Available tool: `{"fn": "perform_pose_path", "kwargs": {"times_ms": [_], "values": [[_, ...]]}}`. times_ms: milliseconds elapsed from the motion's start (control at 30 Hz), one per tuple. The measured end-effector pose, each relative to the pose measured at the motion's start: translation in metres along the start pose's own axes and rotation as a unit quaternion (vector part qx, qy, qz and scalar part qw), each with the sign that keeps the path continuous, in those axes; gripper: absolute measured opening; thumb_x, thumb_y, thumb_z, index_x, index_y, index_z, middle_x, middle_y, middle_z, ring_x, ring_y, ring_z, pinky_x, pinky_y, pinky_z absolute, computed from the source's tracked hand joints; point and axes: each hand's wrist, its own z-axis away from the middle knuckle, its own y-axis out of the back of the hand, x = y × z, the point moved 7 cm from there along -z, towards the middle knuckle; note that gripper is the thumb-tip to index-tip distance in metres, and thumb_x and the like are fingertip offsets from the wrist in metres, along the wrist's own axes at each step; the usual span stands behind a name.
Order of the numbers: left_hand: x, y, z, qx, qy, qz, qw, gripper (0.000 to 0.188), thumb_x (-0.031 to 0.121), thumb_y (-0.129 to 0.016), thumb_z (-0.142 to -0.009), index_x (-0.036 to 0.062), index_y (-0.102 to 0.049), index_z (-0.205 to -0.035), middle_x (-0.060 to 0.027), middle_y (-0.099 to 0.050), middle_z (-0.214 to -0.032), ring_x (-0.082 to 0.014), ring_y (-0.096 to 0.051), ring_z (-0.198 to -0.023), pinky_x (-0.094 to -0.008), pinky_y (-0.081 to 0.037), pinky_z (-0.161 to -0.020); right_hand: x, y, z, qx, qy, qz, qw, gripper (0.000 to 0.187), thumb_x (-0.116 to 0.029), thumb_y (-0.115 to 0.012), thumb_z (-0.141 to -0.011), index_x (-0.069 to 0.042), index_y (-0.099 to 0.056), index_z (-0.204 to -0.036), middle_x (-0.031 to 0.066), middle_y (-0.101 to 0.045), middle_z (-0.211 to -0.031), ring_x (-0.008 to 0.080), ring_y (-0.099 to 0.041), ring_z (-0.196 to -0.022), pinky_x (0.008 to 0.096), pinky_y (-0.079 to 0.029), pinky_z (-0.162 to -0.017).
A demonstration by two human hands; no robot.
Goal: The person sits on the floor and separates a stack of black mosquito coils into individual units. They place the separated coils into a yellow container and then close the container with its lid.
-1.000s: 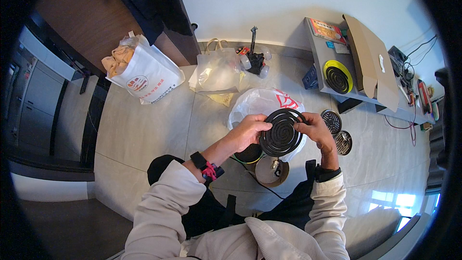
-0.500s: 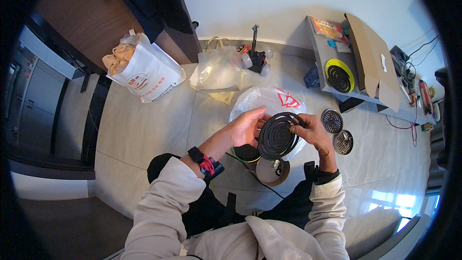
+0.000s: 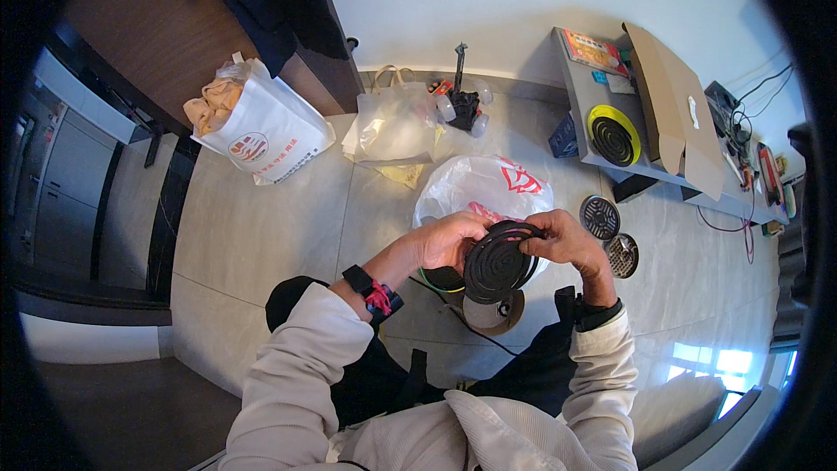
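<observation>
Both hands hold a black spiral mosquito coil (image 3: 499,267), tilted in front of me. At its left upper edge is my left hand (image 3: 449,242), fingers closed on the rim and partly hidden behind it. My right hand (image 3: 558,240) pinches the upper right edge, where the coil's rings look spread apart. Whether it is one coil or a nested pair, I cannot tell. Below and behind lie another dark coil (image 3: 441,278) on a green-rimmed plate and a round cardboard-coloured container (image 3: 506,317) with a small metal piece inside. A white plastic bag (image 3: 453,187) with red print sits just beyond.
Two round metal coil holders (image 3: 600,217) lie on the tiles at right. A low grey shelf (image 3: 586,100) bears a yellow plate (image 3: 598,113) with a coil and an open cardboard box (image 3: 676,96). At left stand a white bag (image 3: 279,135) and a translucent bag (image 3: 397,126).
My left hand has closed in on the coil's upper edge, and my right hand has shifted slightly upward. The coil has tipped and moved a little lower.
</observation>
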Motion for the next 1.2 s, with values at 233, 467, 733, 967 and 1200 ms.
{"fn": "perform_pose_path", "kwargs": {"times_ms": [233,467,733,967,1200], "values": [[-0.013,0.006,-0.003,-0.024,0.051,0.034,0.998,0.034,0.011,-0.047,-0.081,-0.0022,-0.049,-0.112,-0.0117,-0.061,-0.097,-0.0195,-0.062,-0.083,-0.0373,-0.054,-0.070,-0.008,-0.004,-0.004,0.030,0.065,0.153,0.986,0.021,-0.012,-0.064,-0.067,-0.002,-0.063,-0.086,0.0151,-0.060,-0.074,0.0256,-0.059,-0.070,0.0332,-0.045,-0.064],[-0.017,0.008,-0.006,0.031,0.069,0.045,0.996,0.030,0.013,-0.049,-0.082,0.0004,-0.052,-0.109,-0.0088,-0.061,-0.093,-0.0180,-0.063,-0.078,-0.0354,-0.054,-0.066,-0.017,-0.004,0.006,0.075,0.092,0.200,0.972,0.019,-0.013,-0.065,-0.066,-0.005,-0.063,-0.083,0.0118,-0.059,-0.078,0.0303,-0.058,-0.074,0.0367,-0.046,-0.065],[0.005,-0.017,-0.003,-0.022,-0.022,-0.099,0.995,0.029,0.011,-0.048,-0.083,-0.0003,-0.053,-0.108,-0.0069,-0.061,-0.089,-0.0140,-0.062,-0.075,-0.0294,-0.054,-0.060,-0.032,-0.007,0.017,0.104,0.113,0.283,0.947,0.018,-0.013,-0.063,-0.067,-0.008,-0.064,-0.084,0.0103,-0.059,-0.079,0.0306,-0.058,-0.074,0.0378,-0.047,-0.064],[0.021,-0.043,0.000,0.003,-0.008,-0.233,0.972,0.035,0.012,-0.049,-0.085,0.0043,-0.050,-0.119,-0.0030,-0.060,-0.090,-0.0101,-0.062,-0.071,-0.0221,-0.052,-0.052,-0.033,0.001,0.033,0.113,0.122,0.203,0.965,0.021,-0.006,-0.064,-0.068,-0.003,-0.063,-0.088,0.0126,-0.059,-0.073,0.0242,-0.058,-0.064,0.0316,-0.045,-0.059],[0.034,-0.058,-0.012,0.036,-0.002,-0.299,0.954,0.039,0.016,-0.052,-0.085,0.0061,-0.047,-0.122,-0.0029,-0.060,-0.092,-0.0091,-0.062,-0.072,-0.0227,-0.053,-0.054,-0.031,0.017,0.053,0.088,0.083,0.074,0.990,0.017,-0.004,-0.062,-0.073,0.003,-0.061,-0.088,0.0060,-0.057,-0.065,0.0112,-0.053,-0.061,0.0260,-0.044,-0.056]]}}
